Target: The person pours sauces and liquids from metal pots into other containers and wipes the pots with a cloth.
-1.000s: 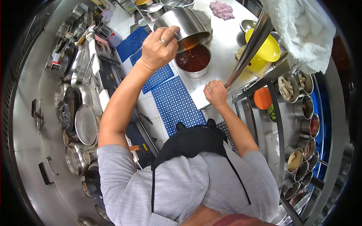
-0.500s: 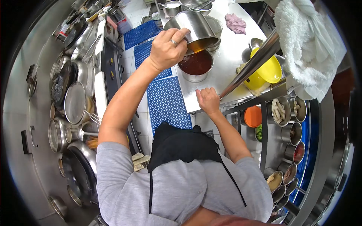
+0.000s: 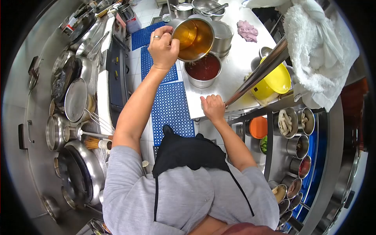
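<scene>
My left hand (image 3: 162,47) grips a steel pot (image 3: 210,26) at its left side. Its mouth faces me, and clear amber liquid (image 3: 188,37) shows inside. Just below it, a round steel container (image 3: 203,83) stands near the steel table's left edge, holding dark red-brown liquid (image 3: 203,69) with small bubbles. The pot's lower rim overlaps this container's far rim in the view. My right hand (image 3: 214,108) rests closed at the table's near edge, fingers curled, with nothing visible in it.
Behind the container stands a lidded steel pot (image 3: 222,35). A pink cloth (image 3: 247,31), yellow bowls (image 3: 277,78) and a slanting metal pole (image 3: 256,74) are to the right. Food tins (image 3: 287,123) line the lower right. Pans and a strainer (image 3: 76,100) fill the left; blue mats (image 3: 172,105) cover the floor.
My left hand has drawn the pot left and tipped it back, so its inside now shows. The amber stream from its rim is no longer plain. My right hand stays by the table edge.
</scene>
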A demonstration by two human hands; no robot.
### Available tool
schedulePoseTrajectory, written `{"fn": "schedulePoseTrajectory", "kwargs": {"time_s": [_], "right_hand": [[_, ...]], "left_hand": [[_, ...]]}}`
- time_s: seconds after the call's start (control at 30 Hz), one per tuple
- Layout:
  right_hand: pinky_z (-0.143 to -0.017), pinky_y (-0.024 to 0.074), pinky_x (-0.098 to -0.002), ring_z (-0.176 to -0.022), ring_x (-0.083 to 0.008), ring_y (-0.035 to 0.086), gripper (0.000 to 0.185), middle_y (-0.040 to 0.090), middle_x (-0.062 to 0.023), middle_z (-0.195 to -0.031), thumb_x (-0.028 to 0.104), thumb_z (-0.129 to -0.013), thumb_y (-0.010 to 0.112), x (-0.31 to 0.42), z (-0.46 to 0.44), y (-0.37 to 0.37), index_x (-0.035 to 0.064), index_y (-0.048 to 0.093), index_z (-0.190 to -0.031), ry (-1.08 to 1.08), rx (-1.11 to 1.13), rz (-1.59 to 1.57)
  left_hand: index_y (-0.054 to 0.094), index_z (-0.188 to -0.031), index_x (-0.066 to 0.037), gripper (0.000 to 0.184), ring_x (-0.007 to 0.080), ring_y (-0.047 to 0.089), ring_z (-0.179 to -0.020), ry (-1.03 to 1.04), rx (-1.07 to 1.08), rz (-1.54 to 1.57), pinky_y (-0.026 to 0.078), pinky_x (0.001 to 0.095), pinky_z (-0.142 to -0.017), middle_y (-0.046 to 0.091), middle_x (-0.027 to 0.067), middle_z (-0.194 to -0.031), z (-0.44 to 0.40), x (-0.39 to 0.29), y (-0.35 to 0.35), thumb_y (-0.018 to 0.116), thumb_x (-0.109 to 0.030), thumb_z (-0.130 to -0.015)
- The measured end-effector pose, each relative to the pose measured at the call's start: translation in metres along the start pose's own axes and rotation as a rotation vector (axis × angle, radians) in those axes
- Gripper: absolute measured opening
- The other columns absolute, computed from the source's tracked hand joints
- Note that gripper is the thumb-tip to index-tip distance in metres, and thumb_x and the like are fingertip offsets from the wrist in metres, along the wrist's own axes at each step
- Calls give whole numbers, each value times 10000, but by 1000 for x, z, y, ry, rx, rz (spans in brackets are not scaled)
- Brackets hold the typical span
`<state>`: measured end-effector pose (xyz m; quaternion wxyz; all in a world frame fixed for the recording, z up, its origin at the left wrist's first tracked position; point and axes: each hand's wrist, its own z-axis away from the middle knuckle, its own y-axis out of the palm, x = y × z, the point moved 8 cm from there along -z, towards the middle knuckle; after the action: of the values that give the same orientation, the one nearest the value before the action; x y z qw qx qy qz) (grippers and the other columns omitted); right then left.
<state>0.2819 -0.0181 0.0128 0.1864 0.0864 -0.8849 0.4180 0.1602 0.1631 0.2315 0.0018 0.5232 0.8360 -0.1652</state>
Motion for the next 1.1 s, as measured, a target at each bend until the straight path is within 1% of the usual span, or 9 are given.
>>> {"fn": "schedulePoseTrajectory", "kwargs": {"time_s": [0.07, 0.33, 0.37, 0.4, 0.47, 0.57, 0.63, 0.87, 1.1], "right_hand": [[-560, 459, -443, -654, -306, 539, 393, 549, -108, -654, 320, -882, 667, -2, 1, 3, 67, 534, -611, 0, -3, 2], [-599, 447, -452, -655, -324, 534, 313, 548, -119, -662, 230, -876, 647, -4, 4, 4, 58, 538, -638, -15, -18, 21], [-616, 441, -455, -656, -331, 531, 286, 548, -124, -667, 200, -875, 638, -4, 5, 7, 54, 540, -650, -57, -34, 22], [-628, 435, -458, -658, -338, 529, 268, 549, -129, -672, 183, -876, 629, -2, 5, 7, 53, 540, -659, -45, -40, -23], [-637, 430, -464, -662, -345, 528, 249, 548, -138, -679, 163, -878, 616, -2, 2, 11, 54, 539, -668, -53, -25, -44], [-632, 431, -477, -677, -348, 539, 250, 552, -142, -689, 161, -887, 603, -6, 6, 16, 58, 537, -669, -60, -15, 34], [-631, 432, -484, -685, -350, 547, 262, 558, -140, -696, 173, -897, 597, -2, 4, 11, 61, 536, -669, -48, 3, 10], [-640, 434, -489, -706, -366, 570, 290, 581, -142, -709, 207, -934, 576, -12, 9, 24, 55, 557, -688, -40, 73, 57], [-631, 437, -502, -684, -407, 586, 367, 620, -185, -728, 293, -987, 533, -28, 9, 31, 20, 609, -753, 16, 63, 98]], "left_hand": [[565, -611, -26, 107, 284, 630, -829, -164, -12, 38, 514, 408, -728, 690, 102, -935, 5, 17, 1, 611, -70, -697], [637, -643, 3, 135, 294, 644, -769, -549, -66, 123, 518, 403, -697, 686, 146, -880, 30, 62, 17, 676, -116, -695], [684, -700, -3, 134, 279, 646, -770, -785, -69, 321, 518, 400, -691, 671, 153, -837, 53, 91, 35, 728, -128, -687], [684, -710, 2, 159, 285, 639, -778, -804, -91, 200, 510, 405, -702, 648, 153, -792, 42, 77, 15, 760, -131, -669], [612, -617, 12, 199, 314, 604, -763, -917, -118, 253, 466, 427, -693, 622, 156, -737, 58, 100, 19, 737, -137, -660], [475, -486, -37, 227, 93, 415, -439, -1174, -299, 499, 308, 332, -414, 483, 27, -472, 70, 103, -8, 612, -52, -667], [531, -579, -43, 167, 140, 530, -490, -1308, -292, 583, 460, 315, -464, 533, 32, -582, 80, 112, -36, 609, -17, -724], [573, -762, -27, 29, 223, 622, -581, -1421, -542, 581, 592, 395, -551, 593, 79, -704, 123, 144, -189, 593, -11, -776], [596, -781, -29, 26, 180, 614, -592, -1268, -915, 459, 584, 385, -593, 613, 62, -714, 166, 162, -350, 600, -26, -806]]}}
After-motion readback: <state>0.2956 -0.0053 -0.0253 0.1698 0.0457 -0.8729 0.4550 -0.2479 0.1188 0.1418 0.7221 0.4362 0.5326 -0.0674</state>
